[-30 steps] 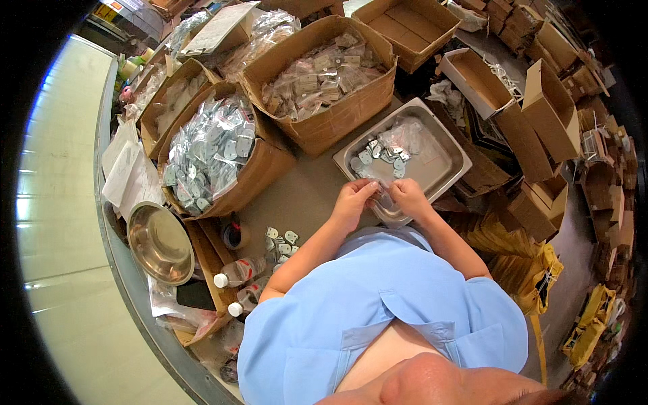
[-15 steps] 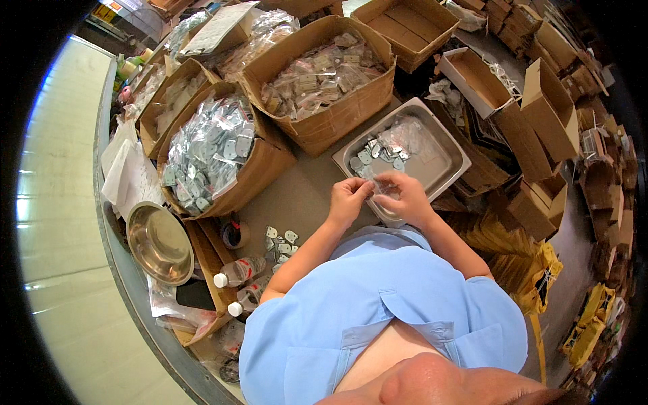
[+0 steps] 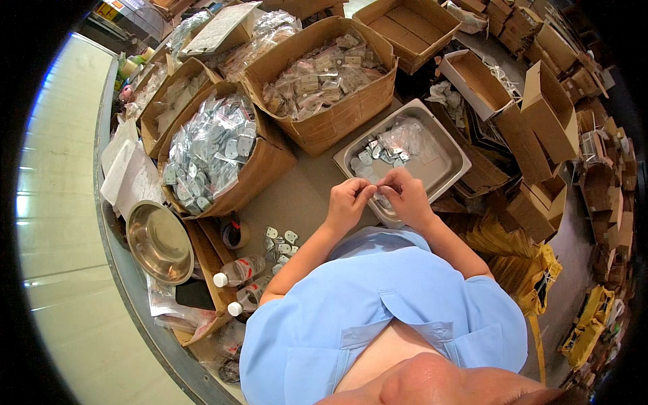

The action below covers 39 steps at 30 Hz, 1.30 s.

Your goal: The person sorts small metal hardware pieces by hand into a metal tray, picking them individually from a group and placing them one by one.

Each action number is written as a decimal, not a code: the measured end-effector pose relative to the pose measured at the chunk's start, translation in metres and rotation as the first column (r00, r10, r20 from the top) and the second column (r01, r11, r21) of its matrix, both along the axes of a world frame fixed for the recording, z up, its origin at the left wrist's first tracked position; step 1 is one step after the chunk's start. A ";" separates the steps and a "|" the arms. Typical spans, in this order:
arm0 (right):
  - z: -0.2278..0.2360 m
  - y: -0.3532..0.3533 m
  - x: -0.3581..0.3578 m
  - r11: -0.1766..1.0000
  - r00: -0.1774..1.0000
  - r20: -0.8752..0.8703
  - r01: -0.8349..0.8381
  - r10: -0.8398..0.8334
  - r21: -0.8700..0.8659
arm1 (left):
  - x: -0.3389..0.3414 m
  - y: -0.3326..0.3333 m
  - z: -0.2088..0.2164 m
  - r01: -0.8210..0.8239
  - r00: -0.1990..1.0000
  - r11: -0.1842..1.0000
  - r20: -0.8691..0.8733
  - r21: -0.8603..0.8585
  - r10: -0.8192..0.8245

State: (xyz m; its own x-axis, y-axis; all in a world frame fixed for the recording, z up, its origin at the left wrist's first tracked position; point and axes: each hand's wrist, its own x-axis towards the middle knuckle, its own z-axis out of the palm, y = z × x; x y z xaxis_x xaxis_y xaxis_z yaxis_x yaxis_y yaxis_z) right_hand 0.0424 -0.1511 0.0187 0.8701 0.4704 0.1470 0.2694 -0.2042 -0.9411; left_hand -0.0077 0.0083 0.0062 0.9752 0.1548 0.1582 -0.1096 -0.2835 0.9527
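Just between left fingers (image 3: 366, 193) and right fingers (image 3: 391, 192) (both pinched on it), a clear bag (image 3: 383, 201)

Right now, most of the clear plastic bag (image 3: 384, 201) is covered by the pinched fingers of the left hand (image 3: 351, 201) and right hand (image 3: 407, 196); its contents can't be made out. Part of the steel tray's (image 3: 442, 169) near end is blocked by the right hand. Over in the left carton (image 3: 270, 172), the lower bags are buried. Any print on the top sheet (image 3: 219, 30) is too small to be read. The head (image 3: 432, 385) is cut off by the lower edge.
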 end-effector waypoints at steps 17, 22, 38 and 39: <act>-0.009 0.007 0.005 0.979 0.930 0.366 0.111 -0.041 -0.171 | 0.001 -0.012 0.002 0.031 0.999 0.961 -0.050 0.275 -0.018; -0.014 0.009 0.011 0.979 0.901 0.433 0.109 -0.024 -0.172 | 0.011 -0.008 0.006 -0.023 0.989 0.970 -0.136 0.244 0.058; -0.082 -0.016 0.050 0.771 0.957 -0.188 -0.290 0.221 -0.567 | 0.009 0.019 -0.054 0.021 0.973 0.998 -0.230 0.057 -0.007; -0.098 -0.023 0.040 0.706 0.951 -0.076 -0.276 0.301 -0.653 | 0.007 0.019 -0.048 0.021 0.973 0.998 -0.230 0.057 -0.007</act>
